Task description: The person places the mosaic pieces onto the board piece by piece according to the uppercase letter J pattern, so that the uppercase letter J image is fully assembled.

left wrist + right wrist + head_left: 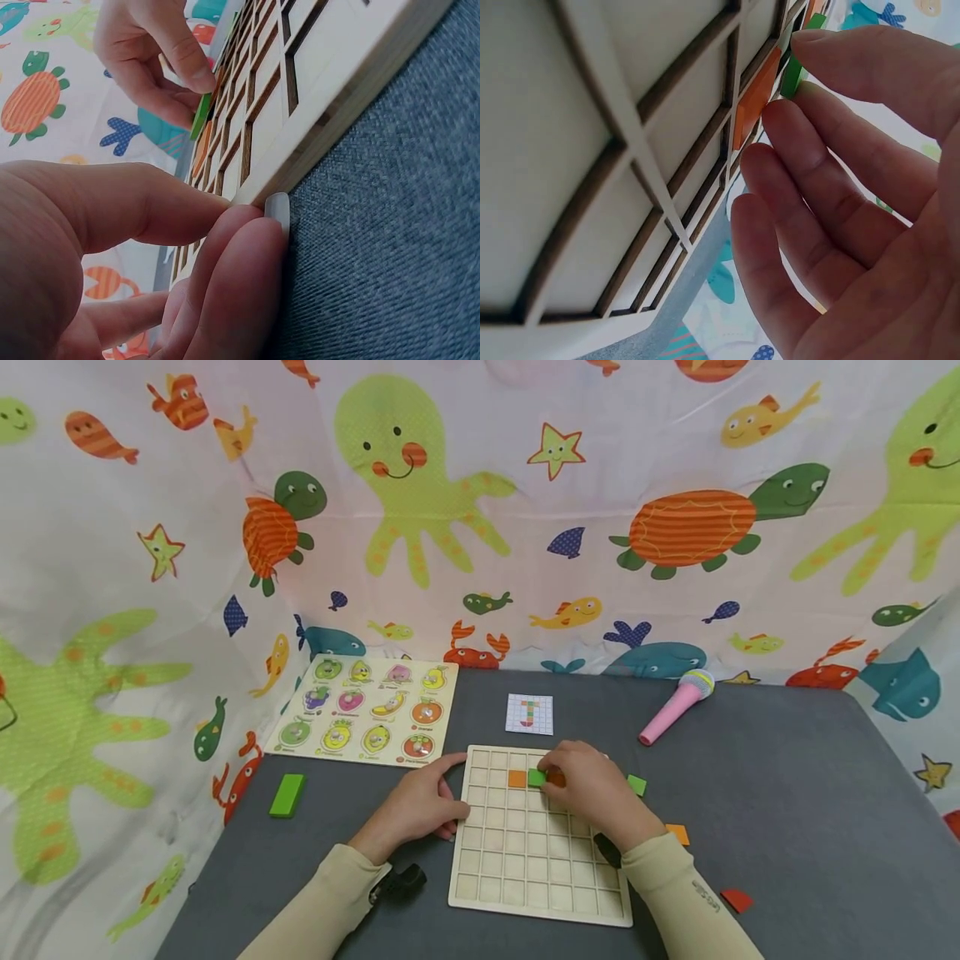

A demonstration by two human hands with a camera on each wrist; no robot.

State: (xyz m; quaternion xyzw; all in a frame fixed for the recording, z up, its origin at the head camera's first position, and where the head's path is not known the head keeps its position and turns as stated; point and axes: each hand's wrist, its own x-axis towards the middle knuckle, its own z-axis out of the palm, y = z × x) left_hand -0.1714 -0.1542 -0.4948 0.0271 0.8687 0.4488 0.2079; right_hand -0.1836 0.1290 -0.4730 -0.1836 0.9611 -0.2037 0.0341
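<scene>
A wooden grid board (pixel 504 867) lies flat on the grey table. My left hand (pixel 414 806) grips its left edge; in the left wrist view the fingertips (pixel 244 262) meet at the board's rim. My right hand (pixel 592 785) is over the board's upper part and pinches a green square tile (pixel 801 69) between thumb and index finger. That tile is tilted, close over the grid. One orange tile (pixel 517 778) sits in a cell just left of the green one. Another orange piece (pixel 555 777) shows partly beneath the right fingers.
Behind the board lies a small pattern card (pixel 529 714). A fruit puzzle board (pixel 360 710) is at the back left, with a green block (pixel 287 796) before it. To the right are a pink toy microphone (pixel 677 706), a green tile (pixel 637 785), an orange tile (pixel 677 834) and a red piece (pixel 737 900).
</scene>
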